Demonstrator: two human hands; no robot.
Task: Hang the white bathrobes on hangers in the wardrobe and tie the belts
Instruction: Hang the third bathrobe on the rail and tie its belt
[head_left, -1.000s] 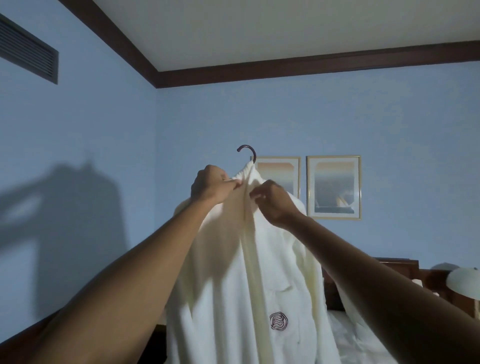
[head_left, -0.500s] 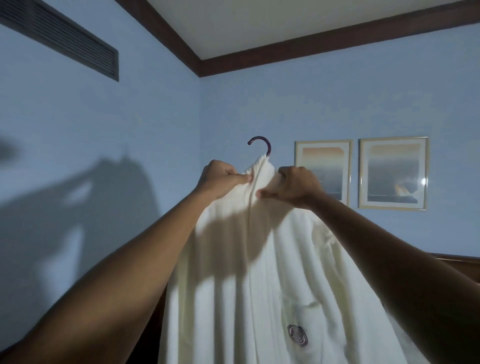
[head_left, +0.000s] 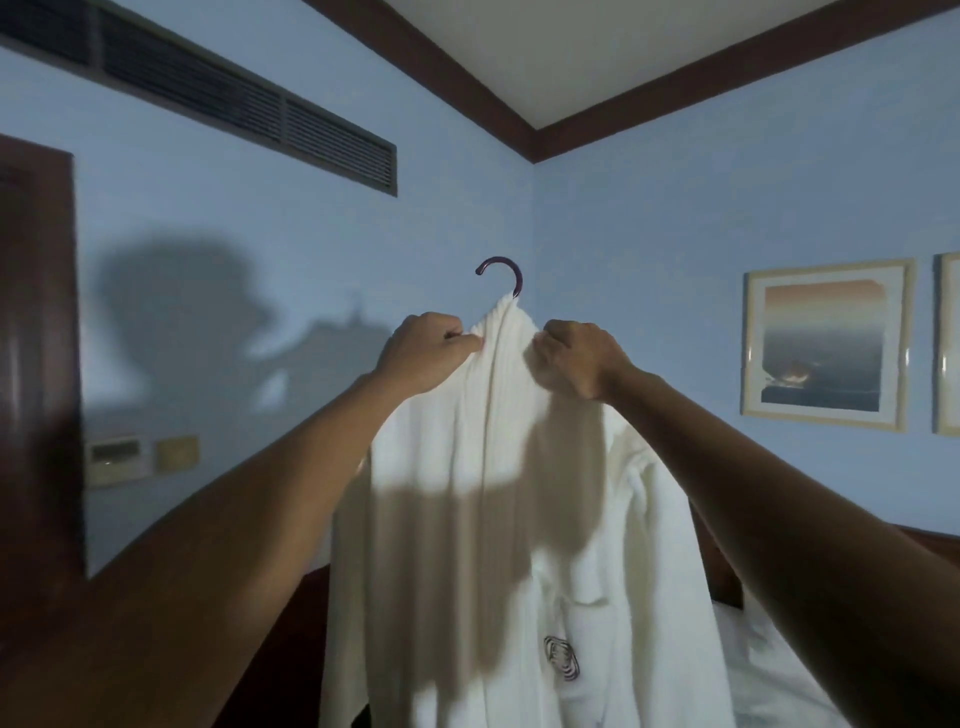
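The left hand (head_left: 426, 356) has its fingers curled tight on the collar of the soft white bathrobe (head_left: 498, 519). The right hand (head_left: 582, 364) pinches the collar on the other side. The robe hangs from a hanger with a dark curved hook (head_left: 501, 273), held up high before the blue wall (head_left: 649, 260).
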